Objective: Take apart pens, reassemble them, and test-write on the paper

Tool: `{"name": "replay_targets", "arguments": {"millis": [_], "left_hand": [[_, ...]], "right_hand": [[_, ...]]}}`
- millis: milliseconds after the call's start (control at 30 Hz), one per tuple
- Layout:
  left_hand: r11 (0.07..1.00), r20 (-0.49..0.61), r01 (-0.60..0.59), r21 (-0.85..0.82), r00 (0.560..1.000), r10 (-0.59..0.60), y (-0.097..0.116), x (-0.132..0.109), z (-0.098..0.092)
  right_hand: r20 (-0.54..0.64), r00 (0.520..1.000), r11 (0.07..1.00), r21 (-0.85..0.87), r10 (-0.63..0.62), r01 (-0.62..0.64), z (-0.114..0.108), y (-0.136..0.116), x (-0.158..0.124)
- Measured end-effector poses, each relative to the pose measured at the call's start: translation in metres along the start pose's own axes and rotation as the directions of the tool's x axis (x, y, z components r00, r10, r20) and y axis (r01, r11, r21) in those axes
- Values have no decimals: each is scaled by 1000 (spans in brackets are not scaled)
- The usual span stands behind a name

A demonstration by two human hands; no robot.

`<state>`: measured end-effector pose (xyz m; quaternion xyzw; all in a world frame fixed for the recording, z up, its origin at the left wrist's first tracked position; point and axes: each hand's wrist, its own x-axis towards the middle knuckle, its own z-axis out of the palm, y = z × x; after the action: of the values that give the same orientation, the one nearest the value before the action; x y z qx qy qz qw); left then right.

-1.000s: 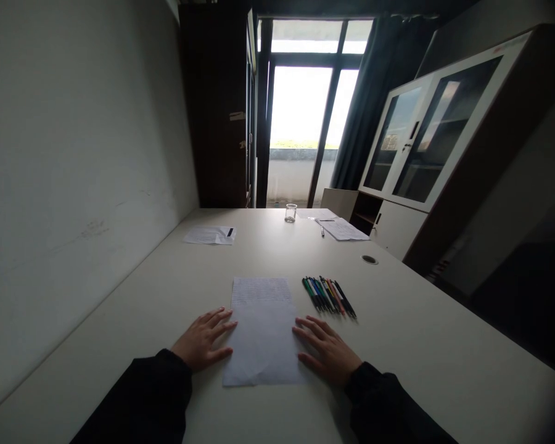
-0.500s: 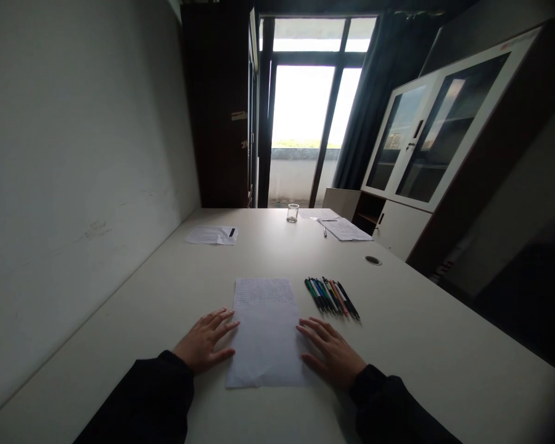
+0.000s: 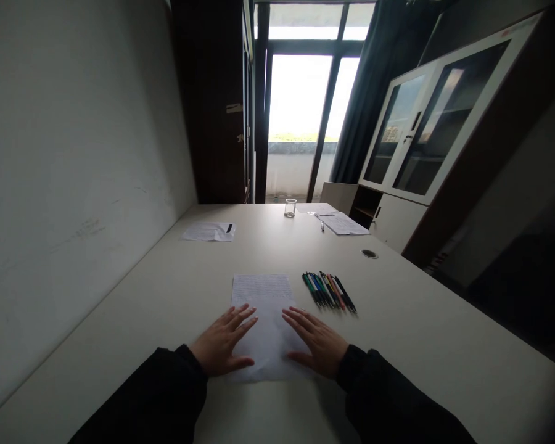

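Observation:
In the head view a sheet of paper (image 3: 267, 345), with lines of writing across its upper part, lies in front of me on the white table (image 3: 134, 327). My left hand (image 3: 226, 340) is over the sheet's left edge, fingers spread and holding nothing. Over the right edge is my right hand (image 3: 315, 340), likewise open and empty, fingers pointing inward. Whether the palms touch the paper I cannot tell. Several pens (image 3: 329, 291) lie side by side just beyond my right hand.
Toward the far end stand a small glass jar (image 3: 290, 208) and a stack of papers (image 3: 345, 224) with a pen (image 3: 322, 226) beside it. Another paper (image 3: 208, 232) lies far left. A round cable hole (image 3: 369, 253) is at right. A wall (image 3: 83, 185) borders the table's left side.
Both hands have moved inward from beside the sheet's edges to over the paper, fingers still spread. The view has shifted slightly; the paper and pens keep their places on the table.

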<state>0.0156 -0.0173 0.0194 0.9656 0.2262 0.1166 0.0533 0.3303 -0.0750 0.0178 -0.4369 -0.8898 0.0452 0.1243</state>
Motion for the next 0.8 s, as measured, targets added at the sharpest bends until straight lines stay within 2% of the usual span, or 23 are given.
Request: {"name": "replay_targets", "arguments": {"millis": [167,367,667,800], "left_hand": [[1000,22,27,11,999,-27,9,16,10],[996,-6,90,23,996,-90,18,18,24],[995,-7,90,53,996,-89,11,18,30],[994,18,89,65,996,-90,11,17,33]], "right_hand": [[38,998,999,20,-50,49,7,-6,17],[29,999,999,31,-40,39,19,-8,23],[50,998,999,28,-44,43,32,-7,30],[17,999,998,31,-51,50,41,-8,30]]}}
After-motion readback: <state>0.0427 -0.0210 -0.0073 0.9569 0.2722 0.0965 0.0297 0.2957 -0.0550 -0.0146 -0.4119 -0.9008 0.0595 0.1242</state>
